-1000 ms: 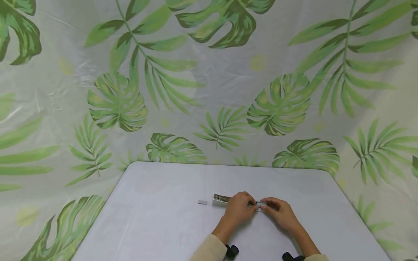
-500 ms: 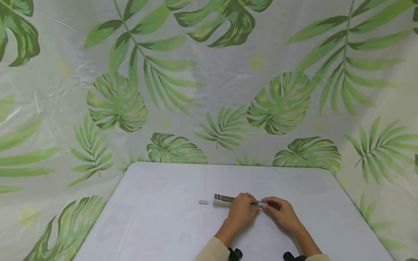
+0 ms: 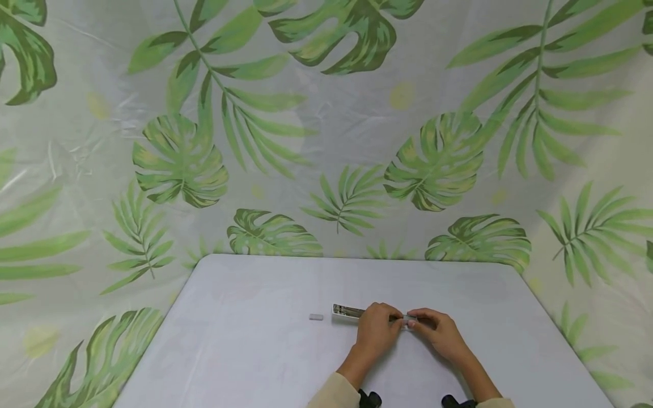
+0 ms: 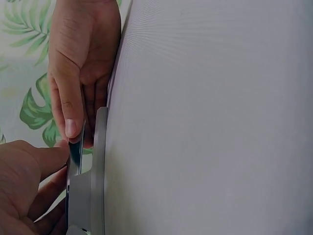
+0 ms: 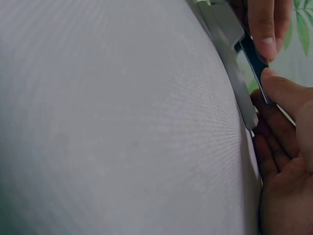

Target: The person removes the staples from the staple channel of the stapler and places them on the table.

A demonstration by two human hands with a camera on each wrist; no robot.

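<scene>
A grey and silver stapler lies lengthwise on the white table in the head view. Its left part shows an open channel with dark metal inside. My left hand grips it around the middle and covers that section. At the stapler's right end, my right hand pinches the tip of the metal rail between thumb and forefinger. In the right wrist view this rail stands apart from the grey base, and a left fingertip touches it close to my right thumb. A small grey strip, apparently staples, lies left of the stapler.
The white table has rounded far corners. Behind it hangs a leaf-patterned sheet. Black wrist cameras sit at the beige sleeves.
My left hand has slid slightly to the right along the stapler, showing more of its channel. My right hand stays at the rail's end. The small grey strip has not moved.
</scene>
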